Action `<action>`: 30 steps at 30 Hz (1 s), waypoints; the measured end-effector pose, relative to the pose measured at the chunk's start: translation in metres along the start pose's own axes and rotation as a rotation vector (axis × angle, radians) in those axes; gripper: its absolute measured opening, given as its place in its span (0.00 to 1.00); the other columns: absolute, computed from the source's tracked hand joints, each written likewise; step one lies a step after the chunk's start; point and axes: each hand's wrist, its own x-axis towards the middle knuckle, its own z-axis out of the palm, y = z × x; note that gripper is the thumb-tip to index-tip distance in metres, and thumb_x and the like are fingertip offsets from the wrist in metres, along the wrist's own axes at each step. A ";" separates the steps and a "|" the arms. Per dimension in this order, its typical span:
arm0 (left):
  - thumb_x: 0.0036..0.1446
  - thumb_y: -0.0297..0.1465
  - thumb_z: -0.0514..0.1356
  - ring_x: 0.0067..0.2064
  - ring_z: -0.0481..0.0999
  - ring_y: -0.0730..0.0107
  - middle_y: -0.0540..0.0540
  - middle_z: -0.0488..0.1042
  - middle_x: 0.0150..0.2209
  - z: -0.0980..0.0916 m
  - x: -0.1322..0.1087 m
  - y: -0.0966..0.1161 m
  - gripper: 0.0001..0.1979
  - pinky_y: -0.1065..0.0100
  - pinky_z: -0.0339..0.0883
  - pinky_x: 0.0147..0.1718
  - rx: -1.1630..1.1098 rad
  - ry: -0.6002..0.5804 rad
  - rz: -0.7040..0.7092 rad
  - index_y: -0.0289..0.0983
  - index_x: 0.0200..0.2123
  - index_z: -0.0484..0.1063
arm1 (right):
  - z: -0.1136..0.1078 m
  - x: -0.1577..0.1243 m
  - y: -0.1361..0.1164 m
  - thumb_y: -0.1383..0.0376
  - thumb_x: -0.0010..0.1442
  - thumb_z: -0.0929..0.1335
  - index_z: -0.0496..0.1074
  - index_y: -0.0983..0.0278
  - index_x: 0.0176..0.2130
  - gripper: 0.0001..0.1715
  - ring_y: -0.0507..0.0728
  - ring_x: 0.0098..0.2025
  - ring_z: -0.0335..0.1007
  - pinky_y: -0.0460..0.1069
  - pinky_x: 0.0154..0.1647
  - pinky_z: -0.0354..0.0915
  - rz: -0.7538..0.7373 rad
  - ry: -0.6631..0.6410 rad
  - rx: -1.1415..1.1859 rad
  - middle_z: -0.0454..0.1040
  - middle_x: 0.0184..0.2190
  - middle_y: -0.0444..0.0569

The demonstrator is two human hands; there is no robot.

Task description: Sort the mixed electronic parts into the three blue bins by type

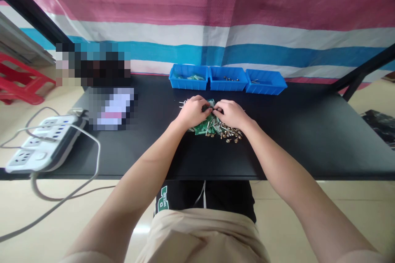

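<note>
A mixed pile of small parts lies on the black table under both hands. Green plastic pieces (202,126) make up its left and middle, and brass-coloured metal pieces with round heads (231,132) spread to the right. Thin pale pins (182,104) stick out past my left hand (195,111), which is closed, thumb and fingers pinched over the pile. Facing it, my right hand (230,113) is also closed in a pinch, its fingertips almost meeting the left ones. What either hand holds between the fingertips is too small to make out.
Behind the pile stand three blue bins: the left bin (189,85) with green pieces, the middle bin (227,86) with small metal parts, the right bin (265,88) with a few thin pins. A white power strip (40,144) with cables sits left on the black table (308,131).
</note>
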 end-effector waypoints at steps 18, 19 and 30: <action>0.60 0.33 0.59 0.48 0.78 0.58 0.41 0.78 0.45 -0.010 -0.003 0.008 0.12 0.57 0.72 0.51 -0.102 0.081 0.095 0.37 0.43 0.78 | -0.010 -0.002 -0.004 0.58 0.62 0.69 0.79 0.62 0.32 0.13 0.54 0.29 0.68 0.50 0.34 0.63 -0.116 0.223 0.380 0.76 0.28 0.47; 0.60 0.34 0.59 0.47 0.78 0.58 0.40 0.78 0.45 -0.011 -0.003 0.008 0.12 0.58 0.72 0.50 -0.122 0.074 0.131 0.36 0.43 0.78 | -0.010 -0.002 -0.006 0.57 0.62 0.69 0.79 0.62 0.33 0.13 0.54 0.30 0.70 0.50 0.34 0.65 -0.104 0.232 0.423 0.78 0.29 0.47; 0.67 0.38 0.56 0.38 0.78 0.63 0.43 0.80 0.35 -0.010 -0.001 0.009 0.15 0.64 0.70 0.41 -0.132 0.113 0.144 0.36 0.37 0.78 | -0.006 0.002 -0.004 0.46 0.57 0.71 0.79 0.65 0.40 0.26 0.52 0.25 0.69 0.50 0.29 0.67 0.017 0.284 0.812 0.77 0.26 0.47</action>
